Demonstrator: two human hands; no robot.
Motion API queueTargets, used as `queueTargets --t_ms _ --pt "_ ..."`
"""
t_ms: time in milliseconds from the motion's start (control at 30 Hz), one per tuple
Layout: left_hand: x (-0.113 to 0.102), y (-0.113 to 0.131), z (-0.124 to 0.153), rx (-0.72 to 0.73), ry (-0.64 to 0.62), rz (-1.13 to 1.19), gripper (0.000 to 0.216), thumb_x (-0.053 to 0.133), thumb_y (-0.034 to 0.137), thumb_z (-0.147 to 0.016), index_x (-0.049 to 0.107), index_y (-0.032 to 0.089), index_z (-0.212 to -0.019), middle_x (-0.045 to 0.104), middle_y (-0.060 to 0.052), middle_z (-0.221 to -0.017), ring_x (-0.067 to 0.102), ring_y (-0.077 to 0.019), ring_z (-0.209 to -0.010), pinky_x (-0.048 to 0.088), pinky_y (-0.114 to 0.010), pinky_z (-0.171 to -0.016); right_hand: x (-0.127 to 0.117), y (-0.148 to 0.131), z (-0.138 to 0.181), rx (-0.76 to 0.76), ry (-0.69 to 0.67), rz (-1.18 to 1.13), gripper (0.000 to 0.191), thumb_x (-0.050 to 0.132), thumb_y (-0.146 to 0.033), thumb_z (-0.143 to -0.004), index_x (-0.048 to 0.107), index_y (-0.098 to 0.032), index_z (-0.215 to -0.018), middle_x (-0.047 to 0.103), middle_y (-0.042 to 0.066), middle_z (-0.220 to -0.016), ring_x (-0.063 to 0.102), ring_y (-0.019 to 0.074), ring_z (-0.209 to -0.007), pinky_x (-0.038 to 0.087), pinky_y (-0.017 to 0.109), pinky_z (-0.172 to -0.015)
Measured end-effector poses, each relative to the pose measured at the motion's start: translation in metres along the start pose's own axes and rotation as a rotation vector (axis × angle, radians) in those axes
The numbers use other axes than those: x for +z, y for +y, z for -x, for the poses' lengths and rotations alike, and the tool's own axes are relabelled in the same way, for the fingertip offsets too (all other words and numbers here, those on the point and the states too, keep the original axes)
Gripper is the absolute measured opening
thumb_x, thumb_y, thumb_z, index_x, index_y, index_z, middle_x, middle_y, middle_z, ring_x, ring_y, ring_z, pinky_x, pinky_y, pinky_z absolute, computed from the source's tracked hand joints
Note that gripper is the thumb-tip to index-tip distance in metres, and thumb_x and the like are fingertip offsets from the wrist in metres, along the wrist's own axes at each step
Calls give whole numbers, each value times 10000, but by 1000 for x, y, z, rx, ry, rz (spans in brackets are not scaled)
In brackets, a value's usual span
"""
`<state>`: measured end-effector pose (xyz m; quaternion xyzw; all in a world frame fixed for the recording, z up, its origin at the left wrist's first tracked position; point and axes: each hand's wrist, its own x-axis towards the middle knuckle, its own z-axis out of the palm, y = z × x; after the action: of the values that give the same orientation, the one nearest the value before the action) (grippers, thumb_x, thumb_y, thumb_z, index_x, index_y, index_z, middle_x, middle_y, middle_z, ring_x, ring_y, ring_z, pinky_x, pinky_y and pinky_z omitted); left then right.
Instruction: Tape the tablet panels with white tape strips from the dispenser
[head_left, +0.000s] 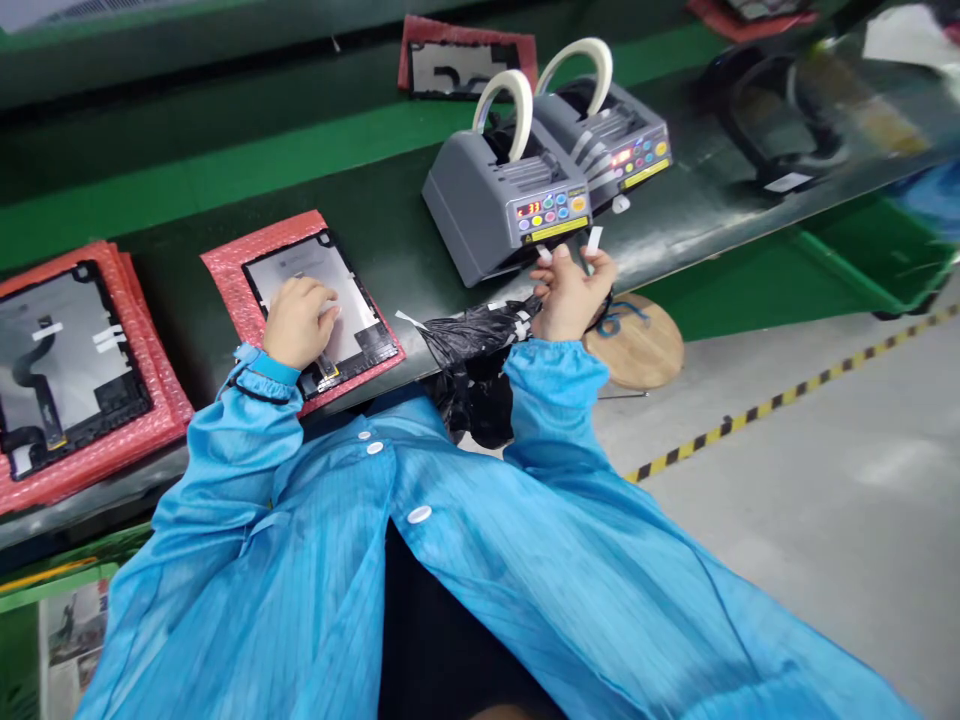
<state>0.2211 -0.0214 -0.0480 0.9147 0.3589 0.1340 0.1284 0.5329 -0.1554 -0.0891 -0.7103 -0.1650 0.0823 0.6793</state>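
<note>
Presses the left hand (pixel 298 322) down on a panel (pixel 358 312), fingers bent, gripping nothing. Panel on pink wrap (pixel 241 262) on the desk (pixel 390 235). Pinches a white tape strip (pixel 594 238) in the right hand (pixel 570 297), just in front of the near dispenser (pixel 491 200). Second dispenser (pixel 611 135) right beside it. Black bag (pixel 472 335) at the desk edge, between both hands. Another panel (pixel 67 360) on wrap, far left.
</note>
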Motion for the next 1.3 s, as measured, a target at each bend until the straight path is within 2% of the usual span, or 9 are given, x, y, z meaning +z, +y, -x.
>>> queueTargets --t_ms 133,300,400,533,633,700,933,1167,1300 --pt "4 6 -5 24 14 25 214 478 276 -882 668 208 -953 667 -114 -1061 570 -305 -1060 425 -494 -1006 3 6 -4 4 0 -88 409 635 -314 -810 286 -282 -1021 573 -67 -750 616 102 -611 408 195 -488" --pt "2 28 -19 105 -22 150 176 508 268 -887 661 202 -944 676 -93 -1050 581 -265 -1025 425 -443 -978 -5 -9 14 -193 -25 87 396 652 -411 -812 350 -275 -1029 599 -21 -783 677 173 -802 534 329 -703" --pt "-2 49 -28 163 -53 280 147 551 295 -893 652 200 -939 677 -63 -998 596 -225 -950 444 -393 -937 -3 -32 40 -206 -230 122 425 693 -403 -786 399 -285 -1069 627 4 -834 679 186 -860 539 335 -719" --pt "-2 65 -37 178 -49 421 184 586 372 -909 641 199 -935 662 -46 -929 599 -204 -901 465 -353 -861 20 -58 72 -158 -573 50 504 781 -362 -717 412 -293 -1053 652 -14 -801 644 157 -753 538 315 -706" --pt "1 59 -36 142 -46 455 235 586 414 -917 624 196 -835 643 -41 -845 598 -197 -867 467 -334 -815 43 -66 83 -110 -744 19 556 826 -398 -672 404 -287 -1017 661 -35 -781 623 138 -690 550 315 -704" --pt "4 49 -31 92 -32 458 265 579 419 -921 607 193 -786 634 -35 -806 596 -189 -835 466 -319 -783 55 -67 85 -64 -798 7 579 844 -412 -647 407 -284 -1005 671 -41 -795 634 132 -695 562 315 -707" --pt "12 22 -16 -69 11 494 242 570 357 -927 582 185 -757 646 -14 -789 594 -154 -778 457 -280 -749 82 -56 80 4 -811 -44 584 862 -367 -615 408 -276 -971 647 -75 -736 652 113 -700 555 274 -680" --pt "18 12 -13 -103 35 523 295 568 438 -921 590 187 -768 632 -7 -744 577 -147 -727 451 -271 -697 100 -49 85 11 -885 -2 558 831 -327 -659 376 -289 -980 618 -102 -676 633 119 -626 545 296 -670" --pt "29 10 -16 -151 64 484 284 577 410 -917 577 197 -728 613 -12 -724 580 -170 -773 462 -309 -764 107 -41 81 35 -919 59 490 775 -241 -708 356 -301 -955 597 -99 -672 644 139 -679 539 314 -709"
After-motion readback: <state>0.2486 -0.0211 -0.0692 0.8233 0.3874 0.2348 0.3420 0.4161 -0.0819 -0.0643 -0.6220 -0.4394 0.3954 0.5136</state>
